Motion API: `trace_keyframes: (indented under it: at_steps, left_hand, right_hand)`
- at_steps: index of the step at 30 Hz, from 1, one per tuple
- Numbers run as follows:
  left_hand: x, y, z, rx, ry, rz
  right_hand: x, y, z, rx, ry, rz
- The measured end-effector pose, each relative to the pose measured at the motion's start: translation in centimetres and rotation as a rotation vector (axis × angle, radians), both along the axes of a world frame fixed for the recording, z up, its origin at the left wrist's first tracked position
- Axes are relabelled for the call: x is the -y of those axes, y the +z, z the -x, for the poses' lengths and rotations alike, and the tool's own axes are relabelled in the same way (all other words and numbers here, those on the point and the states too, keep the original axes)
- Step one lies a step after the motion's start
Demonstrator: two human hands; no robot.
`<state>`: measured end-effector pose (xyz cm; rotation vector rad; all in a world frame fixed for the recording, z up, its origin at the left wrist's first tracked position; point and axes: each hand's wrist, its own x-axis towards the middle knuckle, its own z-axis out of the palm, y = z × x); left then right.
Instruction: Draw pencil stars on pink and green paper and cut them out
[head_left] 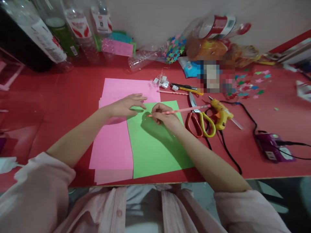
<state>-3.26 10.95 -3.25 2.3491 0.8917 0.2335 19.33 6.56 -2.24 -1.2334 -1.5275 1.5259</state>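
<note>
Now pinching pencil [184, 109] in closed right hand [170, 121], aimed leftward over upper green sheet [155, 155], nearly crosswise to that sheet's long axis, with left hand [121, 106] loosely open, seemingly empty, just left of tip.

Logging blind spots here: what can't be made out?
All head view:
Marks from the pencil on the green sheet: too small or faint.
Right part of the pink sheets: under the green sheet.
Left hand's palm: faces down.
Small print on standing bottles: blurred.
Items right of the blue packet: pixelated.
White nozzled container: cut by left edge.
</note>
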Motion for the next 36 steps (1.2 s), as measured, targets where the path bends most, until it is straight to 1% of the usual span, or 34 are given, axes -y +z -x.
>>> trace_keyframes:
  at_steps: [3,6,9,11,14,19,24,29,36]
  left_hand:
    - [0.6,-0.7,-0.1,0.053,0.037,0.005]
    - [1.2,-1.1,-0.1,0.095,0.068,-0.012]
    - [1.5,-1.3,-0.1,0.136,0.093,-0.023]
    - [1.6,-1.3,-0.2,0.165,0.114,-0.033]
    - [1.8,-1.4,-0.2,0.208,0.135,-0.039]
    - [2.0,-1.2,-0.2,0.248,0.166,0.005]
    - [1.9,-0.9,-0.2,0.253,0.162,0.023]
    - [1.9,-1.1,-0.2,0.262,0.163,0.018]
    - [1.9,-1.1,-0.3,0.27,0.172,0.03]
  right_hand:
    - [0.4,0.0,-0.4,0.032,0.043,-0.09]
    - [0.8,-0.5,-0.2,0.081,0.053,-0.188]
    - [0.9,-1.2,0.1,0.131,0.033,-0.259]
    - [1.0,-1.5,0.2,0.158,0.057,-0.302]
    - [1.2,-1.6,0.1,0.205,0.097,-0.34]
    - [1.2,-1.3,-0.1,0.243,0.044,-0.347]
    - [1.1,-1.4,-0.2,0.209,0.099,-0.33]
    - [1.0,-1.5,-0.3,0.22,0.109,-0.326]
    - [1.0,-1.1,-0.2,0.21,0.127,-0.301]
